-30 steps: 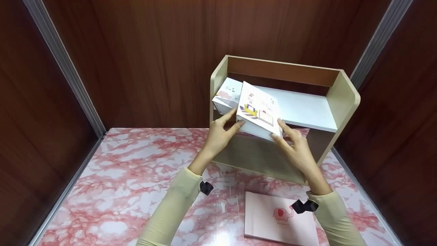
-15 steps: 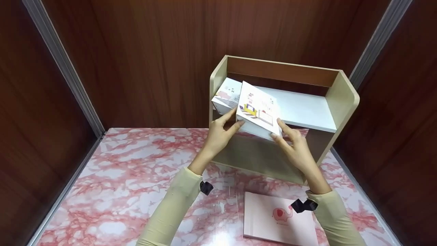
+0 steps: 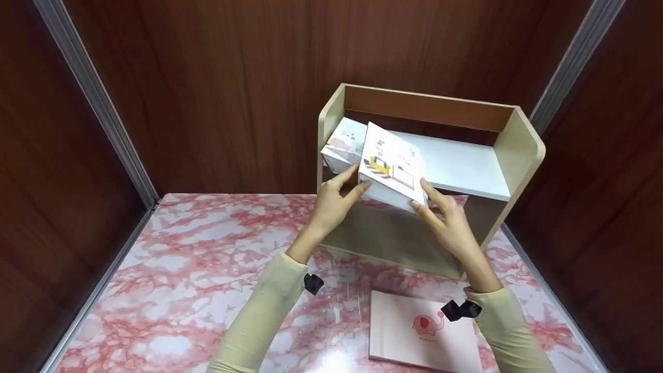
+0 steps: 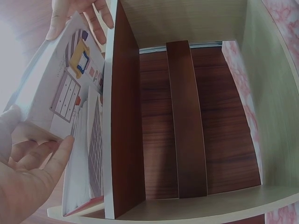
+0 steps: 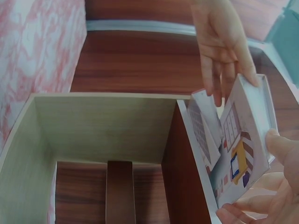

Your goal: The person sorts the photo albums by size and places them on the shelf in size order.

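"White book (image 3: 391, 166), tilted above the shelf (image 3: 461, 160). Who has it?"

"Both hands. The left hand (image 3: 334, 204) holds its near left corner, thumb against the white side; the right hand (image 3: 450, 223) pinches the near right corner. That grip looks secure."

"How would you do this well?"

"Level it first, I'd say, then lower both corners together so the thick block doesn't twist or catch the other book (image 3: 346, 142) at the shelf's left end."

"Is it resting on anything?"

"Can't tell. Its underside is hidden in the head view, and the wrist views don't settle whether it touches the shelf. It also covers part of the other book."

"And the pink book (image 3: 399, 331)?"

"Flat on the surface (image 3: 207, 248), its near right corner cut off by the frame."
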`<state>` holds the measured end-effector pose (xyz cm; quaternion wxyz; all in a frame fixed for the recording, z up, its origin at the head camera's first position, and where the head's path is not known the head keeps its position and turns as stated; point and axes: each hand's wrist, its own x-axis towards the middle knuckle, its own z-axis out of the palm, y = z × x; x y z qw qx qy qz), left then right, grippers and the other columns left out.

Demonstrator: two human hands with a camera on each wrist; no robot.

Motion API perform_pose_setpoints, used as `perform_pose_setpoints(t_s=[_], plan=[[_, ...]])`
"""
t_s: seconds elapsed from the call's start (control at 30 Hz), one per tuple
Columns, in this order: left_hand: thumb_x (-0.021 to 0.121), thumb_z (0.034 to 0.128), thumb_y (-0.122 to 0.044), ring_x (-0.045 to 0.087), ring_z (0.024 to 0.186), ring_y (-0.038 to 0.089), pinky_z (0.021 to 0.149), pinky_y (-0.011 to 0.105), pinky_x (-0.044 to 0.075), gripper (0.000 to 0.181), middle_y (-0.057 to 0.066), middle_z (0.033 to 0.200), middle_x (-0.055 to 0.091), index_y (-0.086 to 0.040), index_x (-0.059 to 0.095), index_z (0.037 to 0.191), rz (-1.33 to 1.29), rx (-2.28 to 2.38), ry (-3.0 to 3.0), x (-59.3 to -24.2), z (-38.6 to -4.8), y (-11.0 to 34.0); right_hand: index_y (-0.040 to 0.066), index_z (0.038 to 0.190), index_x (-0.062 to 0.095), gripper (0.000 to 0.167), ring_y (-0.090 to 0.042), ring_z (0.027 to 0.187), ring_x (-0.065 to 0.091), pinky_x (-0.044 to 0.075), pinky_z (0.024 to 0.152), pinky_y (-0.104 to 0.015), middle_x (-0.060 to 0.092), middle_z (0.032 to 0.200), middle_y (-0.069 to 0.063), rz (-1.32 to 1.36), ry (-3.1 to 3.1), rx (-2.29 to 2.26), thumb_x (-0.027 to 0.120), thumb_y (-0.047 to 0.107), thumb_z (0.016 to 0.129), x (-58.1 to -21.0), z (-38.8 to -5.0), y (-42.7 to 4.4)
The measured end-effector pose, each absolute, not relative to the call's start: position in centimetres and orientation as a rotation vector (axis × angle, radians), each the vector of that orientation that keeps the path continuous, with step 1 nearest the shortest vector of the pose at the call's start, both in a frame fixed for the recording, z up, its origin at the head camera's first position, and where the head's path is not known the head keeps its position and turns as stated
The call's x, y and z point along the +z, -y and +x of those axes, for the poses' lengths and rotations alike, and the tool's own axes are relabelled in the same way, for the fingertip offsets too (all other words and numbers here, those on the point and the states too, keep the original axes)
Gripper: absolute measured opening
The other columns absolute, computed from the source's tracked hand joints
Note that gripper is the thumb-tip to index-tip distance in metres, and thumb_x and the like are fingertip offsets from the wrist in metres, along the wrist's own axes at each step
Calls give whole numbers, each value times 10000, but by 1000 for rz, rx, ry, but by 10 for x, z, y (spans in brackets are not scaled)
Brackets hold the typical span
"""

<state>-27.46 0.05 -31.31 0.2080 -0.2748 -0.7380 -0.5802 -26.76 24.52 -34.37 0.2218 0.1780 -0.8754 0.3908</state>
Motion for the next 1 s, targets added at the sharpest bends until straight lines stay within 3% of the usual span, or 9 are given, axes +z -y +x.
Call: perform_pose_setpoints(t_s=[0.2, 0.4, 0.7, 1.0], plan=[[635, 881, -141, 617, 910, 149, 767, 224, 514, 498, 166, 1173, 623, 17, 472, 1325, -762, -1617, 2065, -316, -280, -1, 157, 1400, 410, 562, -230, 905, 620, 466, 718, -188, 603, 1164, -174, 495, 2414, 1078, 626, 261, 892, -344, -270, -246], [634, 883, -235, 623, 848, 123, 722, 224, 516, 521, 111, 1126, 657, -68, 470, 1348, -769, -1614, 2060, -336, -306, -5, 151, 1400, 410, 564, -191, 834, 624, 481, 699, -206, 634, 1075, -155, 493, 2412, 1063, 627, 255, 891, -344, -271, -245], [622, 882, -327, 633, 771, 72, 676, 206, 512, 556, 57, 1033, 691, -85, 464, 1357, -788, -1601, 2064, -337, -311, -3, 144, 1403, 400, 560, -203, 842, 624, 466, 669, -135, 629, 1109, -158, 513, 2425, 1069, 616, 254, 899, -342, -273, -245], [611, 892, -329, 661, 784, 94, 662, 203, 508, 560, 56, 1031, 692, -79, 450, 1367, -789, -1605, 2088, -338, -312, -3, 145, 1411, 390, 563, -213, 869, 625, 495, 698, -230, 613, 1148, -169, 510, 2460, 1034, 598, 285, 908, -340, -274, -246]])
